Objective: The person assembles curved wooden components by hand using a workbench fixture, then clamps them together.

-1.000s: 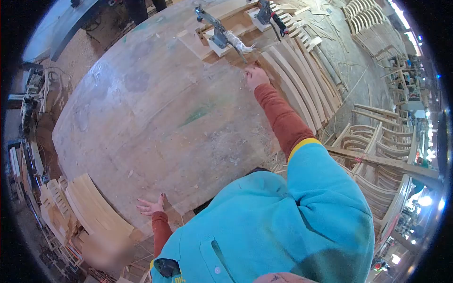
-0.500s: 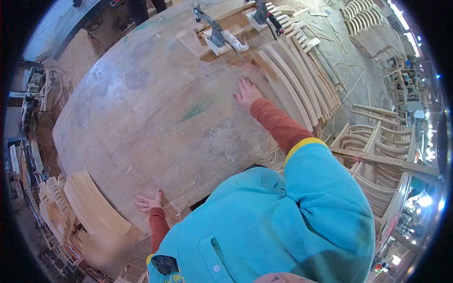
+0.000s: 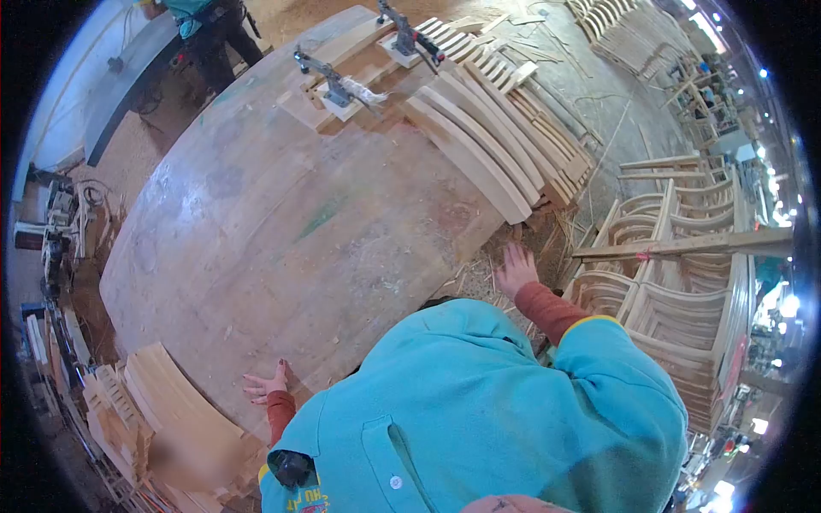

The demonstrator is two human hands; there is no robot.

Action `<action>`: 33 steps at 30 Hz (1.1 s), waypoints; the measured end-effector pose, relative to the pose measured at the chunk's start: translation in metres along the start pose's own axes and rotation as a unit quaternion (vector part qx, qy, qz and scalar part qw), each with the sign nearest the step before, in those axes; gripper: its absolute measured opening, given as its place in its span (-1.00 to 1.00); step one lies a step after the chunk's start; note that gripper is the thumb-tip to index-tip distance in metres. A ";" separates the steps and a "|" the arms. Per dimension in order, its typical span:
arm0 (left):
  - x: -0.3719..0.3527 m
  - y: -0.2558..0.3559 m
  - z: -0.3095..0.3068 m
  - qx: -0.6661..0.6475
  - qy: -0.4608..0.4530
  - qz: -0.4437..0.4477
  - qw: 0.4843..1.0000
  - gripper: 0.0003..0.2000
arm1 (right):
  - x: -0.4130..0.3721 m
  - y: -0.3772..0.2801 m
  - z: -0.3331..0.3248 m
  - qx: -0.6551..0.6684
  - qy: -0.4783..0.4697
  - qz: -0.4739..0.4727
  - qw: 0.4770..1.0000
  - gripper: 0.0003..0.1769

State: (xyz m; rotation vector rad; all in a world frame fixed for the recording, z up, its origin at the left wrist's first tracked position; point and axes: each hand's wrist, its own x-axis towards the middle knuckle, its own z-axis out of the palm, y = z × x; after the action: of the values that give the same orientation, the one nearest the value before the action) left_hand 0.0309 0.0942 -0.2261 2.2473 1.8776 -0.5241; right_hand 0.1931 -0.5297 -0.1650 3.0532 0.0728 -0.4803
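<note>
My left hand [image 3: 268, 383] rests on the near edge of the wooden worktable [image 3: 282, 256], its fingers spread, nothing in them. Close to it lies a stack of pale curved boards [image 3: 175, 376]. My right hand [image 3: 515, 271] is off the table's right corner, above the debris-strewn floor, with fingers stretched out and holding nothing. Just beyond its fingertips are the near ends of several long curved wooden pieces [image 3: 479, 154], lying side by side along the table's right edge. The hand looks apart from them.
Two toggle clamps [image 3: 338, 88] [image 3: 408, 38] are mounted on a wooden jig [image 3: 368, 64] at the table's far side. Curved wooden frames [image 3: 667, 256] stack up on the right. A person [image 3: 214, 38] stands by a machine table [image 3: 141, 77] at the far left.
My right hand has drawn back from the tabletop toward my body and right, past the table's edge. My left hand stays put on the table. My view has shifted, revealing more of the other person.
</note>
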 end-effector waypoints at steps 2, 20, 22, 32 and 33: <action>0.004 -0.001 0.004 -0.004 0.003 0.000 1.000 0.33 | -0.014 0.022 0.013 -0.021 -0.195 0.064 0.979 -0.44; -0.001 -0.002 0.001 0.005 0.005 0.020 1.000 0.33 | 0.266 -0.187 -0.131 0.094 -0.017 -0.020 0.995 -0.28; -0.003 -0.003 0.001 -0.001 -0.003 0.014 1.000 0.33 | 0.304 -0.195 -0.099 0.094 -0.023 0.014 0.995 -0.28; -0.015 0.004 -0.010 -0.021 -0.012 0.006 1.000 0.33 | 0.250 -0.218 -0.084 -0.005 -0.018 -0.109 0.994 -0.30; -0.014 0.005 -0.008 -0.019 -0.004 0.006 1.000 0.33 | 0.240 -0.214 -0.085 -0.027 -0.012 -0.132 0.991 -0.30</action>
State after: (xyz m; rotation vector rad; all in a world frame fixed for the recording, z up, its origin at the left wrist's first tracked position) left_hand 0.0353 0.0833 -0.2137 2.2268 1.8528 -0.4913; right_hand 0.4353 -0.3017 -0.1674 2.9955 0.4855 -0.5190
